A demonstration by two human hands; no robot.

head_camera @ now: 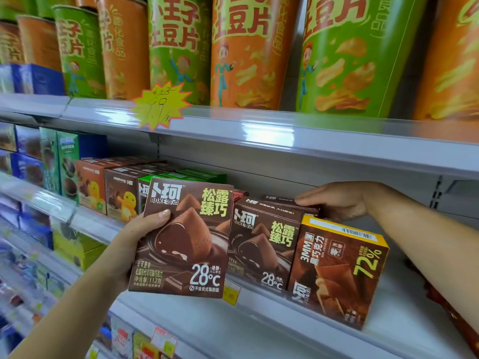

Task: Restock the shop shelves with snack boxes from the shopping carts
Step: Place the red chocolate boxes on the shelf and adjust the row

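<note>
My left hand grips a brown truffle chocolate box by its left edge, thumb across the front, and holds it upright in front of the middle shelf. A matching brown box stands on that shelf just behind and to the right. My right hand reaches over it and holds the top of another brown box further back on the shelf. A brown and yellow 72% dark chocolate box stands tilted at the shelf's front, below my right hand.
Orange and brown duck-print boxes and green-topped boxes fill the shelf to the left. Tall green and orange crisp tubs line the shelf above, with a yellow star price tag. Bare shelf lies right of the 72% box. Lower shelves sit at bottom left.
</note>
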